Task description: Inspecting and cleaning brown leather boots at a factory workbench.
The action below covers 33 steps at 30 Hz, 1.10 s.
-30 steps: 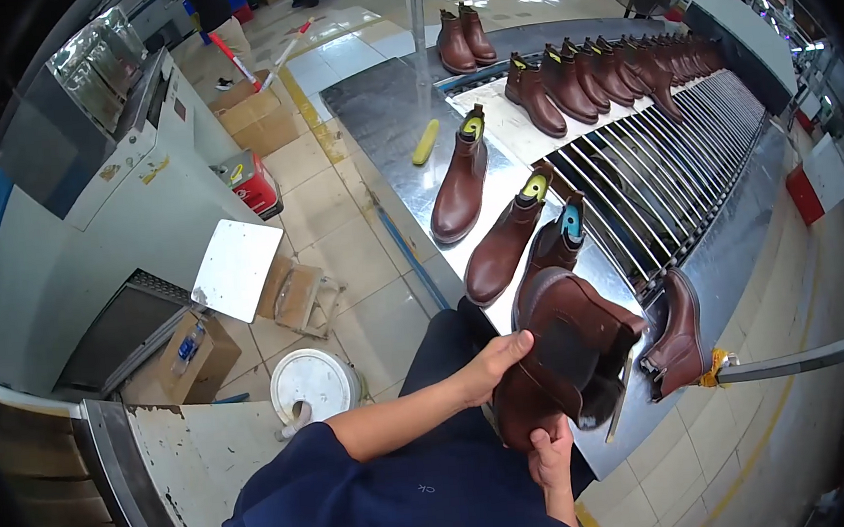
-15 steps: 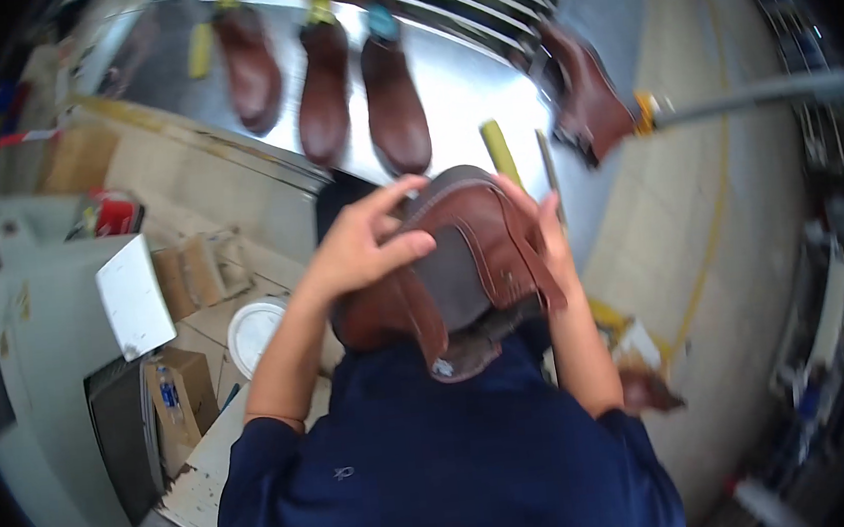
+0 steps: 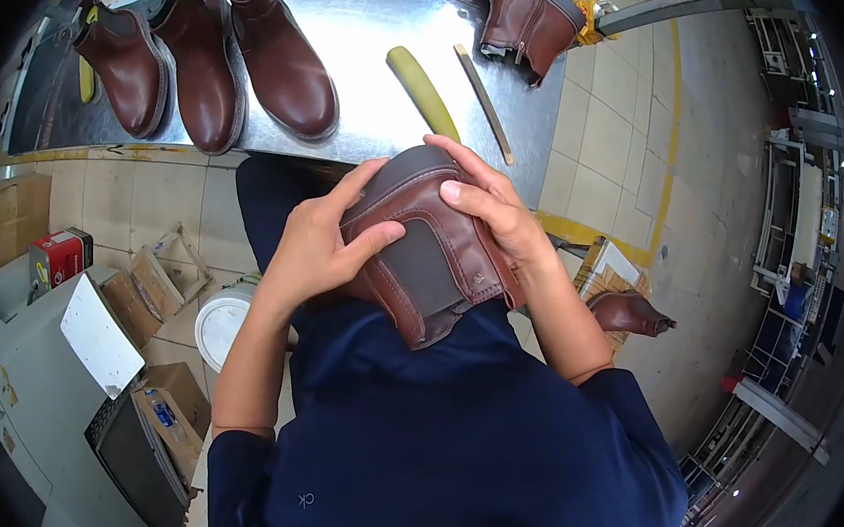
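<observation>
A brown ankle boot (image 3: 433,252) with a dark elastic side panel lies on my lap, opening toward me, held in both hands. My left hand (image 3: 325,244) grips its left side, thumb across the upper. Over the toe and right side curls my right hand (image 3: 489,202). Just beyond the boot is the metal table (image 3: 361,28) edge.
Three brown boots (image 3: 279,60) stand on the metal table at upper left, another boot (image 3: 520,4) at upper right. A yellow shoehorn (image 3: 422,88) and thin stick (image 3: 484,102) lie between. One boot (image 3: 627,314) sits on the floor right. A white bucket (image 3: 218,323) and cardboard boxes (image 3: 148,287) lie left.
The view has swung down from the conveyor toward my lap. The boot came from the table edge onto my lap, and both hands have closed around it.
</observation>
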Motion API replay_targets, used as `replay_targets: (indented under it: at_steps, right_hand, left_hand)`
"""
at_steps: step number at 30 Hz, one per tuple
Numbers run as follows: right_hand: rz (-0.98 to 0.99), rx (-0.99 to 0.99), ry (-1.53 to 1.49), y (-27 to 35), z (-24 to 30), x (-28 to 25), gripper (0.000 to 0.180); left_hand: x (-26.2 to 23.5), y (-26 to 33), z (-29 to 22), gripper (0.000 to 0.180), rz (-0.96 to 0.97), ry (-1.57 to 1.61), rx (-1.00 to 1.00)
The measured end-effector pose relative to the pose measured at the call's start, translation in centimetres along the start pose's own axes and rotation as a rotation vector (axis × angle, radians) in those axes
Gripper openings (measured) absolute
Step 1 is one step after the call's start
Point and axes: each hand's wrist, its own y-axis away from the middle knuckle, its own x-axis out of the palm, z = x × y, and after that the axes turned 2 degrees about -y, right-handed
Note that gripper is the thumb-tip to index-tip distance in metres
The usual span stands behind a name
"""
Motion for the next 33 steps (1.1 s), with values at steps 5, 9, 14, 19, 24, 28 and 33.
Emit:
replay_targets:
  at_steps: [5, 9, 14, 19, 24, 28, 33]
  right_hand:
    - [-0.018, -0.016, -0.038, 0.0, -0.4, 0.2, 0.069]
    - [-0.048, -0.044, 0.046, 0.1, -0.1, 0.7, 0.068]
    - [-0.087, -0.115, 0.122, 0.0, -0.9, 1.4, 0.067]
    - [0.02, -0.084, 0.012, 0.3, -0.9, 1.6, 0.064]
    - [0.033, -0.129, 0.17, -0.5, -1.3, 2.2, 0.059]
    - [0.009, -0.168, 0.173, -1.1, -1.4, 2.3, 0.06]
    - [0.028, -0.263, 0.144, -2.9, -0.9, 2.9, 0.062]
  left_hand:
    - [1.1, -0.5, -0.7, 0.063, -0.073, -0.043, -0.029]
    - [1.5, -0.7, -0.6, 0.064, -0.138, -0.078, 0.003]
    - [0.9, -0.7, 2.8, 0.067, -0.09, 0.085, 0.014]
    - [-0.7, 0.0, 5.3, 0.085, -0.067, 0.456, 0.086]
    - [-1.5, 0.2, 6.3, 0.095, -0.115, 0.422, 0.071]
    - [-1.0, -0.5, 5.1, 0.097, -0.103, 0.627, -0.081]
    - [-2.4, 3.2, 19.8, 0.068, -0.173, 0.706, -0.211]
